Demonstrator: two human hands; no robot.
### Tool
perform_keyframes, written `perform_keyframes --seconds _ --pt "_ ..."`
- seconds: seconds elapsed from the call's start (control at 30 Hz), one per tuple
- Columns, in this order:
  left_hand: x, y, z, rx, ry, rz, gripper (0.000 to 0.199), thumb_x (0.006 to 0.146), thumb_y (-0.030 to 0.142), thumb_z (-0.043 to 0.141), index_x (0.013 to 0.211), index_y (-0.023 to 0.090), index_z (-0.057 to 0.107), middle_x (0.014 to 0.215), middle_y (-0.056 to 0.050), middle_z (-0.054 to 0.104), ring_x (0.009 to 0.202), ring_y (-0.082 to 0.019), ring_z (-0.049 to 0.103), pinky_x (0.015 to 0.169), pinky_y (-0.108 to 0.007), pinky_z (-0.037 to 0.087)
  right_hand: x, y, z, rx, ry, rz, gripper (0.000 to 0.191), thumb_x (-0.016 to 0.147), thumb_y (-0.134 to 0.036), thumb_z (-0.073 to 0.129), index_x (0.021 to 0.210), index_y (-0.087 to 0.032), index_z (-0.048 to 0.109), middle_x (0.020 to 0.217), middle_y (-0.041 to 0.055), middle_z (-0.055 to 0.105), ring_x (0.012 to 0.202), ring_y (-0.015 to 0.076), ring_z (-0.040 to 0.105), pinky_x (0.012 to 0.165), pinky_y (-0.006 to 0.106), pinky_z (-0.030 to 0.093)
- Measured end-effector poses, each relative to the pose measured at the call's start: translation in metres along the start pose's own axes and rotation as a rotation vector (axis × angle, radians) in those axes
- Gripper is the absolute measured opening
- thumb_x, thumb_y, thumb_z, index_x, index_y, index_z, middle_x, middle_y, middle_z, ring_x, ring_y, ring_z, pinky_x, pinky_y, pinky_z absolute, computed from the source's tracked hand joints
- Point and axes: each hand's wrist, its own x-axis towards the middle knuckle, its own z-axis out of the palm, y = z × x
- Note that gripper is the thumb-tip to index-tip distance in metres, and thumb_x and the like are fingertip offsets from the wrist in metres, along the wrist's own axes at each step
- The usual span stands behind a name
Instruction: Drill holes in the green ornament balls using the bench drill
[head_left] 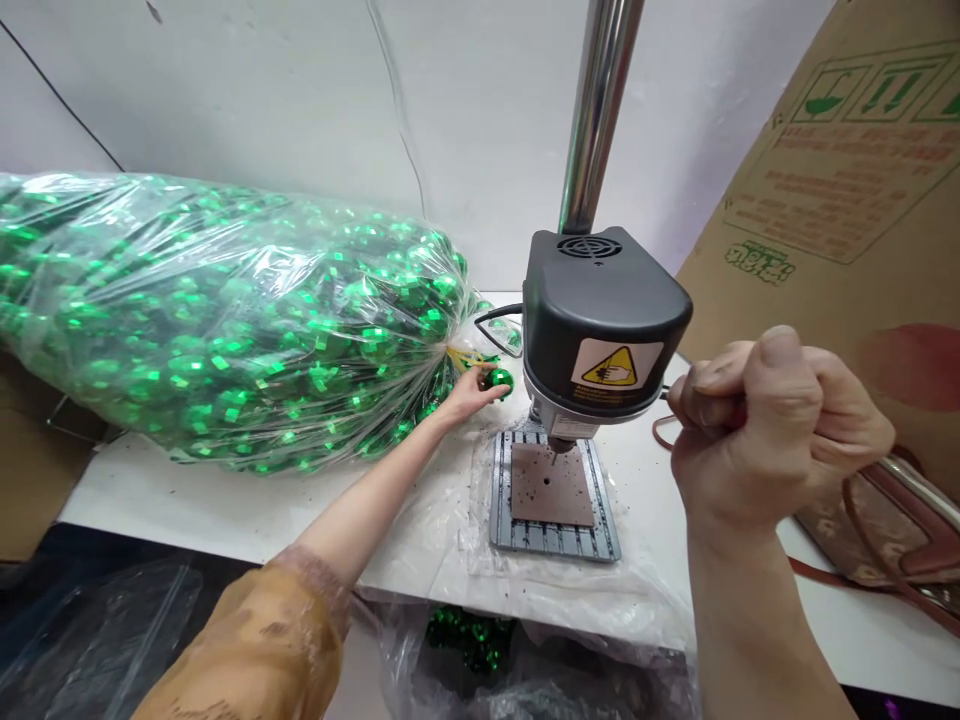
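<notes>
1. My left hand (466,393) grips a shiny green ball (499,380), fingers closed about its left and near sides, just left of the drill (607,300).
2. The ball is above the bench (225,505), beside the gathered end of a clear bag (262,340) and its yellow tie (457,353), well short of the board (551,508).
3. On the right, my right hand (772,430) is curled tight in a fist around the drill's lever (665,393), most of which my fingers hide.
4. The black drill, bearing a yellow warning label (618,364), sits on an upright steel pole (604,110) at the far side; its bit (555,459) points down over the board, apart from it.
5. The brown board, with a dark hole and scattered specks, lies on the slotted base (504,510).
6. Filling the far left, the bag bulges with more green balls; others shine under plastic below the bench's near edge.
7. A printed carton (840,180) stands at far right, behind my fist, with a patterned purse (840,535) on the near side of it.
</notes>
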Motion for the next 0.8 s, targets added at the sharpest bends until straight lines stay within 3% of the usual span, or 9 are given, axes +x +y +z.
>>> perform_keyframes --seconds 0.13,0.27,0.43,0.8 --pt "-0.062 -0.003 -0.005 -0.186 -0.083 -0.159 0.06 0.072 0.049 0.095 0.115 0.014 0.074 0.112 -0.012 0.078 0.093 -0.021 0.073 0.085 -0.036 0.06 -0.001 0.001 -0.001 0.0 -0.014 0.007 0.035 0.089 -0.029 0.069 0.056 -0.02 0.061 0.047 -0.0071 0.05 0.038 0.0047 0.038 0.038 0.028 0.026" --pt "-0.099 -0.013 0.01 -0.198 -0.047 -0.178 0.065 0.068 0.045 0.097 0.121 0.016 0.073 0.117 -0.012 0.078 0.101 -0.023 0.073 0.086 -0.034 0.059 0.0 0.005 -0.005 -0.002 -0.054 -0.034 0.038 0.092 -0.035 0.068 0.059 -0.02 0.061 0.048 -0.0078 0.047 0.04 0.004 0.039 0.041 0.026 0.028" --pt "-0.109 -0.025 0.034 -0.105 0.024 -0.08 0.065 0.059 0.036 0.1 0.112 0.018 0.068 0.105 -0.006 0.078 0.102 -0.022 0.072 0.094 -0.035 0.054 0.0 0.006 -0.007 -0.007 -0.113 -0.029 0.039 0.096 -0.04 0.066 0.061 -0.022 0.058 0.048 -0.0075 0.041 0.04 0.0053 0.037 0.042 0.027 0.028" --pt "-0.108 -0.028 0.052 0.03 -0.108 -0.075 0.073 0.056 0.046 0.102 0.114 0.017 0.068 0.1 -0.007 0.078 0.089 -0.021 0.071 0.082 -0.034 0.054 -0.001 0.006 -0.007 0.026 -0.13 -0.06 0.04 0.097 -0.038 0.065 0.061 -0.021 0.057 0.049 -0.0072 0.041 0.041 0.0038 0.034 0.043 0.026 0.029"
